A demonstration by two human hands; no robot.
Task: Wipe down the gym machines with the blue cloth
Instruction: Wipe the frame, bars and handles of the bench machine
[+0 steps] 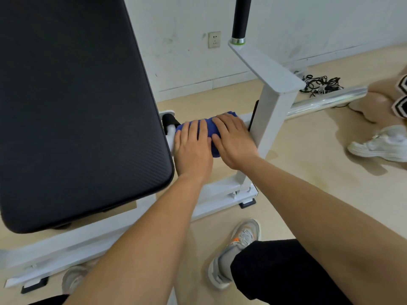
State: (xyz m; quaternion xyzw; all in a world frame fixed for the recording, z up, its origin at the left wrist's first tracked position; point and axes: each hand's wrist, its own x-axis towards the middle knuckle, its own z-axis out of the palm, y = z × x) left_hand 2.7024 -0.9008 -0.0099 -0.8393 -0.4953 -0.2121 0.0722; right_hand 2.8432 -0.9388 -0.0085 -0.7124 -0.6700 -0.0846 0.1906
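Hands lie flat, fingers straight: my left hand (193, 150) and right hand (234, 143) press the folded blue cloth (209, 127) onto the white metal crossbar (245, 119), right of the black padded bench (77, 106). I judge the wiping underway; I cannot tell which surfaces are already clean.

Gym room: padded bench (72, 102), machine frame (271, 119).

Arms outstretched, left hand (193, 148) and right hand (234, 142) flat, adjacent
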